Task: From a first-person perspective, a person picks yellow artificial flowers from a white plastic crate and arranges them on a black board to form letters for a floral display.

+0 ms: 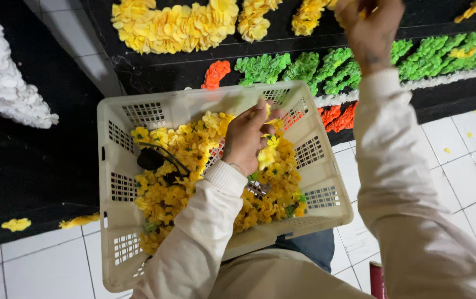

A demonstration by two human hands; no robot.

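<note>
A cream plastic basket (117,123) rests on my lap, filled with small yellow paper flowers (178,166). My left hand (247,135) is inside it, fingers closed on a few yellow flowers (267,153). My right hand (370,29) is raised far ahead at the black board (155,71), against a row of yellow flowers (174,25) at the top edge. Its fingers look pinched, but what they hold is cut off by the frame.
The black board carries rows of green flowers (332,66), orange flowers (216,73), red-orange flowers (339,116) and a white strip (459,75). A white flower shape (2,77) lies on the left. A dark object (152,159) sits among the basket's flowers. White tiled floor (38,266) is around.
</note>
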